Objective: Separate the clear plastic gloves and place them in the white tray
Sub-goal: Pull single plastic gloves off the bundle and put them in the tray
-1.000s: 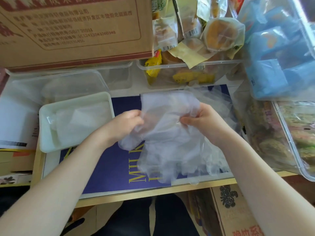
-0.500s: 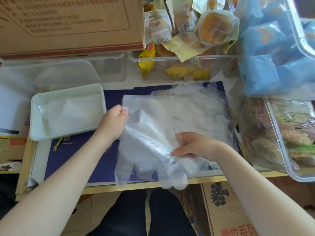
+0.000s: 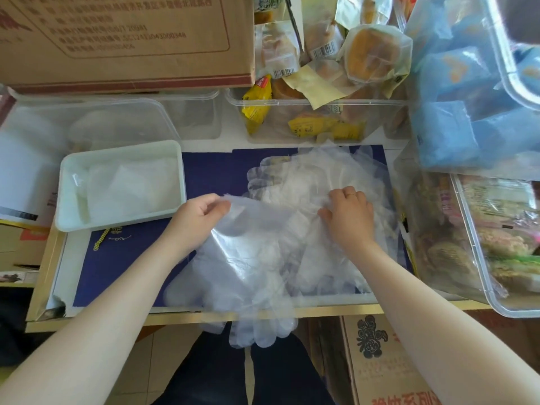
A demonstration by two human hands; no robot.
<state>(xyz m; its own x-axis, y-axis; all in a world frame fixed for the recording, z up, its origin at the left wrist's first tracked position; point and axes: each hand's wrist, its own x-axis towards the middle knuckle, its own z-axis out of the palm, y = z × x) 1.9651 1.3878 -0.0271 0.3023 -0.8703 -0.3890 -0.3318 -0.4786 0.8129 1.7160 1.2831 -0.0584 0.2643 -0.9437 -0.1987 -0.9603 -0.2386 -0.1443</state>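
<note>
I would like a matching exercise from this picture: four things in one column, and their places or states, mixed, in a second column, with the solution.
Things
1. left hand
2. right hand
3. white rectangular plastic tray
4. brown cardboard box

Places or states
A. far left, behind the clear tubs
B. pinches the cuff of one clear plastic glove
C. presses on the glove pile
D. left of the blue mat

Pairs: 1-B, 2-C, 3-D, 4-A

Tray [image 3: 67, 200]: at the table's [image 3: 263, 315] left edge, gloves inside. Glove pile [image 3: 315, 182]: right of the tray, mid-table. Single glove [image 3: 248, 273]: before the pile, fingers overhanging the front edge. Cardboard box [image 3: 125, 39]: back left corner. Snack bin [image 3: 315, 121]: back edge, right of the box. Lidded container [image 3: 496, 244]: right edge.
</note>
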